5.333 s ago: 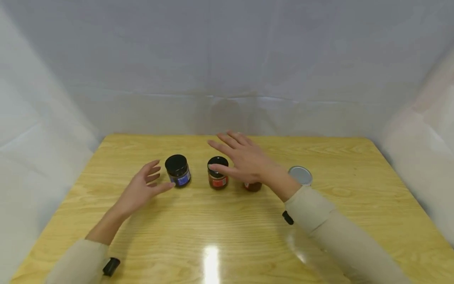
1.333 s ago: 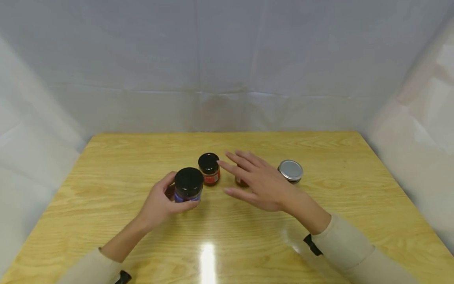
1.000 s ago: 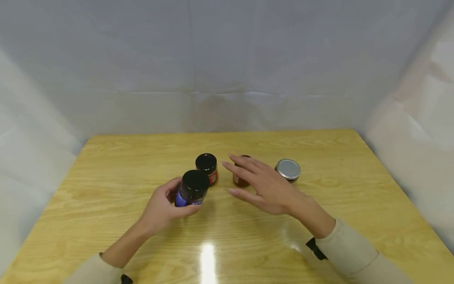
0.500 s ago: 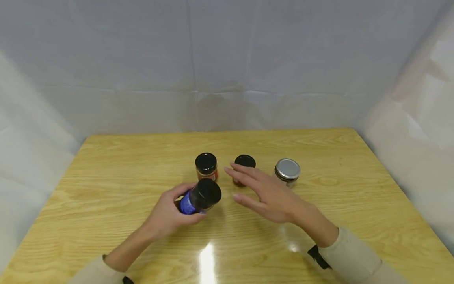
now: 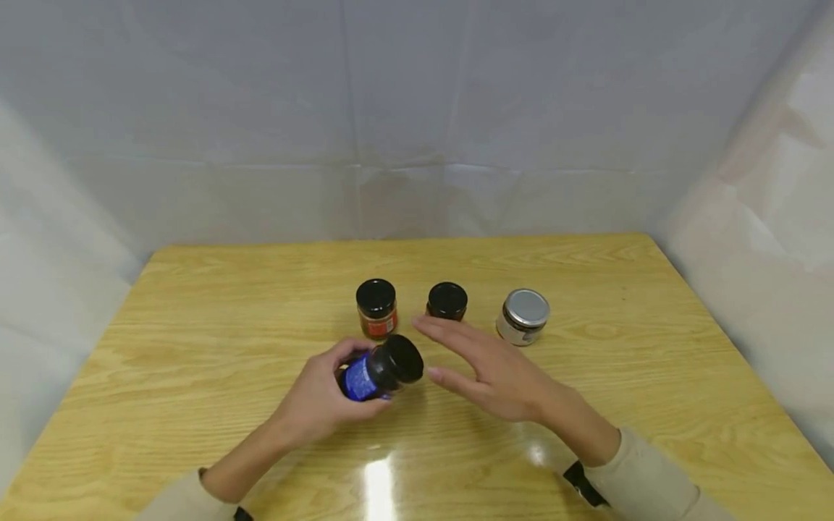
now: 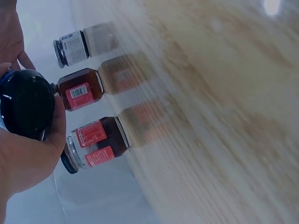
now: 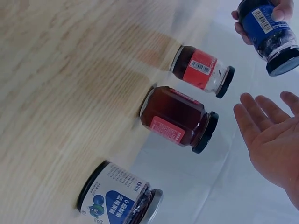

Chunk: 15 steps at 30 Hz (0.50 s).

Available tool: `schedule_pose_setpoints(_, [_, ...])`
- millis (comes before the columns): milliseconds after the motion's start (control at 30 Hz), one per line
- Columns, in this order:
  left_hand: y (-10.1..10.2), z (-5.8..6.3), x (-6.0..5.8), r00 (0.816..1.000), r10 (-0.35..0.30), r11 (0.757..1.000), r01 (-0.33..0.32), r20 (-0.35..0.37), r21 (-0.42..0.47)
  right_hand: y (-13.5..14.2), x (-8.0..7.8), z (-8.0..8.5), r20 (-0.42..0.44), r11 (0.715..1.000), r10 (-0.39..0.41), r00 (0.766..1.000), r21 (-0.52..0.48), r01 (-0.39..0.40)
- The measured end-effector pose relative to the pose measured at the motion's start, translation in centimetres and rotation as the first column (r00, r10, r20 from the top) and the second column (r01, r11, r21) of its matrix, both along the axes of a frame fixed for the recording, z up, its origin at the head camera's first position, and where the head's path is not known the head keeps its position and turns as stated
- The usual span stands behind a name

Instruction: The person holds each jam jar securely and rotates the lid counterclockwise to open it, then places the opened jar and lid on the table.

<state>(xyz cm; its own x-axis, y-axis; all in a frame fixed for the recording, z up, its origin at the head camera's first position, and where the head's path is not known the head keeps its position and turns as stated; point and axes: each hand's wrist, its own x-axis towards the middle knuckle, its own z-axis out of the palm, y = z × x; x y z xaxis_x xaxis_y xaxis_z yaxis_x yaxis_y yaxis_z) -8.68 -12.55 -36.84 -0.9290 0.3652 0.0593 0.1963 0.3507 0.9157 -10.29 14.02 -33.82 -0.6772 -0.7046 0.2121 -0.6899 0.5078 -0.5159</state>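
Note:
My left hand (image 5: 319,398) grips a glass jar with a blue label (image 5: 360,379) and a black lid, held above the table and tilted with the lid toward the right. Just right of that lid is my right hand (image 5: 504,376), its fingers fairly straight and holding nothing. In the right wrist view its palm (image 7: 275,144) is apart from the blue-labelled jar (image 7: 264,25). Behind the hands stand a red-labelled jar (image 5: 378,311) and a dark reddish jar (image 7: 173,116), both black-lidded. In the head view the right hand partly covers the second one.
A white-labelled jar with a silver lid (image 5: 523,317) stands upright at the right of the row. Under everything is a wooden table (image 5: 228,311). White sheeting (image 5: 417,130) rises behind the table's back edge and at both sides.
My left hand has taken hold of the blue-labelled jar, lifted it, carried it rightward and nearer, and tipped its lid to the right. My right hand has drawn back from over the row.

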Motion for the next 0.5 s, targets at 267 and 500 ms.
schedule_pose_setpoints(267, [0.56, 0.15, 0.39, 1.0, -0.01, 1.0, 0.01, 0.028, -0.025, -0.06, 0.5, -0.18, 0.109, 0.998, -0.033, 0.993, -0.042, 0.037])
schedule_pose_setpoints(500, [1.05, 0.17, 0.38, 1.0, -0.018, 0.996, 0.016, -0.024, -0.089, -0.4, 0.7, -0.28, 0.171, 0.995, 0.005, 0.985, -0.101, 0.013])
